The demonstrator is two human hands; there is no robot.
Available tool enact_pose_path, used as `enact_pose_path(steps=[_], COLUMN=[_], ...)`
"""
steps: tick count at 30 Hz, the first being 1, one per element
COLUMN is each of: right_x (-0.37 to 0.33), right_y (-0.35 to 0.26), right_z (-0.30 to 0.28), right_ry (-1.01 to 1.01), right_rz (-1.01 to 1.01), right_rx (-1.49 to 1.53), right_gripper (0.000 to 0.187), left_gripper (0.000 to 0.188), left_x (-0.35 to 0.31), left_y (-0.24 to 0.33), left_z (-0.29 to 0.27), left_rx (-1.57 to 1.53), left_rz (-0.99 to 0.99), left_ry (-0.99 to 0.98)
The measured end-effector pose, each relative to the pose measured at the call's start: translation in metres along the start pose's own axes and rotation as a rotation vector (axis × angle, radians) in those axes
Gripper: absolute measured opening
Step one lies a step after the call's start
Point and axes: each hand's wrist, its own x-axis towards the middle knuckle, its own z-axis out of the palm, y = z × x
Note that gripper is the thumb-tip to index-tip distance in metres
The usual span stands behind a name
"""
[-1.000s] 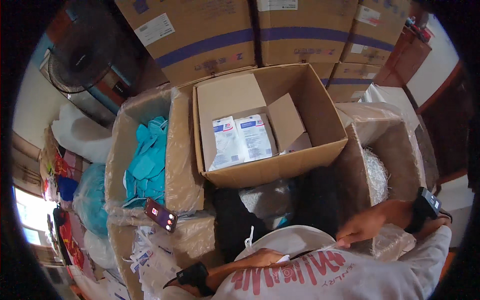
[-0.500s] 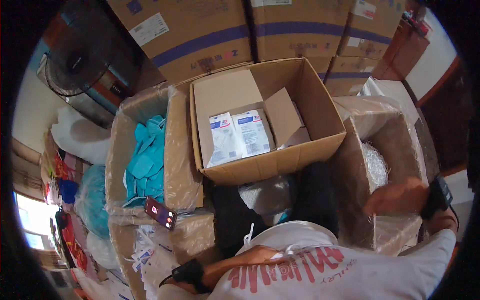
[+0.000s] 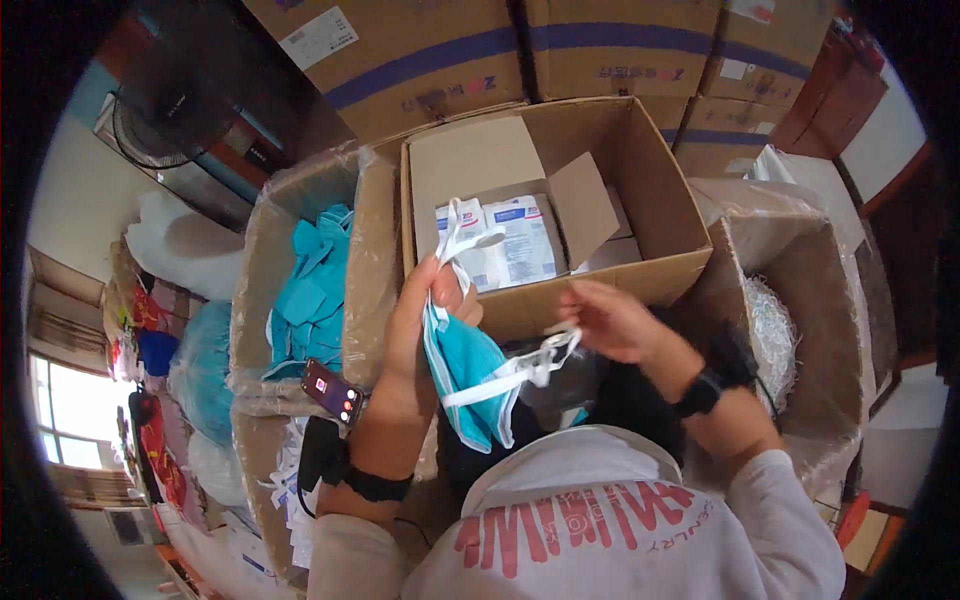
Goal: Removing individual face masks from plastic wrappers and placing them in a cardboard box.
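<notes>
Teal folded face mask (image 3: 465,355) hangs just left of frame centre, from my left hand (image 3: 435,292), which is closed on its upper end. Long axis runs steep, slanting from that grip toward lower right. Left hand's the nearer one; right hand (image 3: 615,322) is to the right, clear of the mask body, fingers curled at the white straps (image 3: 487,388). Can't tell if they're actually pinched. Open cardboard carton (image 3: 665,275) sits beyond both hands, upper centre of frame.
</notes>
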Motion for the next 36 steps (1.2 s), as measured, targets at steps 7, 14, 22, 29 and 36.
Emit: enact_pose_path(steps=[7,14,22,29,36], right_x=[0.002,-0.014,-0.016,-0.011,-0.022], right_y=[0.047,0.054,0.056,0.058,0.057], right_z=[0.052,0.044,0.061,0.055,0.048], right_ry=[-0.314,-0.577,-0.563,-0.441,-0.515], right_rz=[0.367,0.321,0.178,0.359,0.372], right_rx=[0.036,-0.104,-0.587,-0.109,-0.029], right_gripper=[0.041,0.041,0.017,0.021,0.035], left_gripper=[0.033,0.029,0.026,0.026,0.022], left_x=[0.003,0.005,-0.003,-0.009,-0.014], left_y=[0.007,0.016,0.022,0.029,0.044], left_z=[-0.007,-0.046,-0.049,-0.055,-0.059], left_rx=[-0.021,0.013,-0.173,-0.253,-0.125], left_rz=[-0.003,0.007,-0.030,-0.039,0.116], left_ry=[0.070,0.209,0.172,0.142,0.361])
